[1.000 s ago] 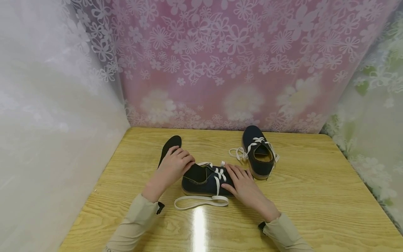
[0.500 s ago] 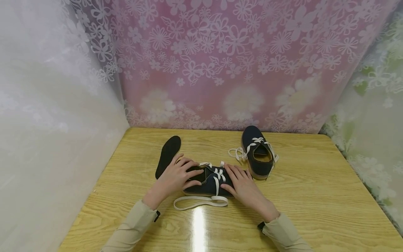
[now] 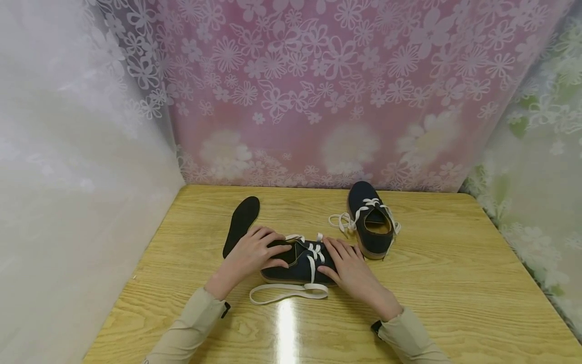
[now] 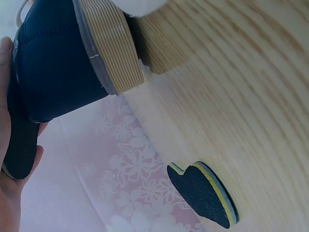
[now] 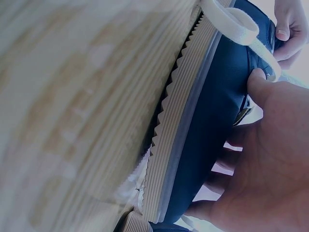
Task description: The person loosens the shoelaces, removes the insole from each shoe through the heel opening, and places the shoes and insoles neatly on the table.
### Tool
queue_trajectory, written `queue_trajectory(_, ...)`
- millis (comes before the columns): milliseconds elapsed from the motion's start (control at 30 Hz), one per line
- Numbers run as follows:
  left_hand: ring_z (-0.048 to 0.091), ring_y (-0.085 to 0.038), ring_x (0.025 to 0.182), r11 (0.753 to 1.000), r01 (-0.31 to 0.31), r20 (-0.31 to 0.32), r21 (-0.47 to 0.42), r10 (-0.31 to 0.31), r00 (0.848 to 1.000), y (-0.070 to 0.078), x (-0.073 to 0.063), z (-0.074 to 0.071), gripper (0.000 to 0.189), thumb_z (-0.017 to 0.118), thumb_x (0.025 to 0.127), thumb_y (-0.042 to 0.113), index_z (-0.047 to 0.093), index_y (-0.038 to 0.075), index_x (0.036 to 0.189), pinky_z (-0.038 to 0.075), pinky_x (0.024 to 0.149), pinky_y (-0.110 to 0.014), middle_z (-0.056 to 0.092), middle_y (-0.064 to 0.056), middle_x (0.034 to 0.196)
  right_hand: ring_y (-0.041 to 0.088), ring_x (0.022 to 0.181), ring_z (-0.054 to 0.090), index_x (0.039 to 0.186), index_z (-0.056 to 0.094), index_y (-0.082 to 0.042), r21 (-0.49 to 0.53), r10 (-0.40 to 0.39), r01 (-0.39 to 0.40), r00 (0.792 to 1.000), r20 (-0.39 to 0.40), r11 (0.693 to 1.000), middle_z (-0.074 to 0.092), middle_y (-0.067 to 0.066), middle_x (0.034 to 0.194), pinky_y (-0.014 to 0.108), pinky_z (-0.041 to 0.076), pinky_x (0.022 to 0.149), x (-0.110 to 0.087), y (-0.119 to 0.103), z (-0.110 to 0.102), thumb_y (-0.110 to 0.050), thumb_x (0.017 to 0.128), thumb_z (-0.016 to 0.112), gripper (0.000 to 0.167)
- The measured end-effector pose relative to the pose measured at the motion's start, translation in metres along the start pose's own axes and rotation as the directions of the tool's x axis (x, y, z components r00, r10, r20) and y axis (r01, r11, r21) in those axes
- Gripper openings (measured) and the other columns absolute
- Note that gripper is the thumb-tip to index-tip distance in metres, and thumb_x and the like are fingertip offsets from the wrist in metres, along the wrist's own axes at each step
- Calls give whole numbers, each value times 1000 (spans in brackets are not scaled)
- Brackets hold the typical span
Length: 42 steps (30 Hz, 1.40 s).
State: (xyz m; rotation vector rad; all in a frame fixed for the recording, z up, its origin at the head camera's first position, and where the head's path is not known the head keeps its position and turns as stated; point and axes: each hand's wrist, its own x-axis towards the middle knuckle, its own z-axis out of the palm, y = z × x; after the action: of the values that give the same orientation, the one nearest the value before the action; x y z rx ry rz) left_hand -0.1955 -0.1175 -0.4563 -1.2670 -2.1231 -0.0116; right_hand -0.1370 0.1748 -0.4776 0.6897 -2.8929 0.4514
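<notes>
A dark navy sneaker with white laces lies sideways on the table, toe to the right. My left hand is over its heel, fingertips at the shoe opening. In the left wrist view, this hand holds the heel end of a black insole that sticks out past the shoe's back; its front part is hidden inside the shoe. My right hand holds the toe, thumb on the near side and fingers across to the far side. Another black insole lies on the table beyond my left hand.
The other navy sneaker stands at the back right, its white laces loose at both sides. A long lace loop lies in front of the nearer sneaker. Patterned curtains enclose the wooden table at back and sides.
My left hand has come down over the shoe's heel and opening, and the insole in it sits lower in the shoe. The right hand stays on the toe.
</notes>
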Motion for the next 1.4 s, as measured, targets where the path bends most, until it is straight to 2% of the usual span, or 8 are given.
queue_trajectory(267, 66, -18, 105, 1000, -4, -7, -23, 4, 1000, -4, 1, -3, 48, 68, 83, 63, 79, 28, 114, 52, 97, -35, 72, 3, 114, 43, 141, 41, 156, 37, -4, -8, -6, 6, 1000, -8, 1000, 44, 18, 154, 68, 33, 109, -1, 0, 0, -42, 99, 62, 73)
queue_trajectory(433, 66, -17, 103, 997, 25, -18, -68, -26, 999, -10, -2, -6, 47, 70, 82, 61, 80, 26, 111, 52, 94, -33, 73, 5, 111, 44, 141, 41, 156, 37, -4, 4, -7, 7, 1000, -12, 1000, 44, 19, 154, 69, 33, 109, -1, 2, 1, -42, 99, 64, 74)
queue_trajectory(667, 68, -18, 101, 993, 44, -55, -105, -50, 997, -20, -6, -16, 47, 71, 80, 59, 81, 22, 107, 53, 89, -34, 75, 4, 107, 41, 143, 39, 158, 35, -6, 10, 9, -9, 1000, 16, 1000, 43, 17, 156, 68, 31, 111, 0, 1, 2, -44, 99, 62, 75)
queue_trajectory(767, 68, -18, 102, 993, 43, -48, -109, -48, 998, -20, -6, -19, 45, 71, 82, 57, 80, 21, 107, 53, 91, -35, 75, 3, 107, 41, 143, 39, 158, 35, -6, 19, 14, -14, 1000, 26, 1000, 42, 17, 156, 68, 30, 112, 0, 0, 1, -44, 99, 62, 75)
queue_trajectory(1000, 65, -20, 108, 996, 17, 0, -82, -17, 1000, -12, 4, -20, 46, 77, 79, 57, 79, 21, 108, 50, 98, -40, 73, 2, 112, 43, 143, 39, 157, 35, -5, 4, 17, -17, 1000, 16, 1000, 43, 18, 155, 69, 31, 111, 0, 2, 1, -43, 99, 62, 74)
queue_trajectory(1133, 63, -21, 117, 998, -3, 79, -66, 8, 997, -4, 8, -21, 51, 72, 82, 61, 77, 23, 115, 48, 104, -45, 71, 1, 120, 42, 143, 38, 158, 34, -6, 1, 19, -19, 999, 29, 1000, 42, 17, 156, 69, 30, 111, 0, 3, 2, -44, 100, 61, 75)
queue_trajectory(1267, 61, -21, 120, 998, 27, 183, -59, -16, 983, 1, 5, -20, 52, 66, 88, 61, 73, 25, 126, 45, 108, -46, 68, 1, 129, 42, 144, 37, 159, 32, -7, 6, 17, -17, 999, 38, 1000, 41, 17, 157, 68, 30, 111, 0, 3, 2, -46, 99, 61, 77)
queue_trajectory(1400, 62, -19, 118, 998, 46, 208, -46, -35, 978, -1, 2, -19, 52, 64, 90, 60, 71, 29, 130, 46, 107, -41, 67, 0, 131, 43, 144, 37, 160, 31, -7, 3, 11, -11, 999, 38, 1000, 40, 17, 157, 69, 30, 111, 0, 3, 2, -48, 98, 63, 80)
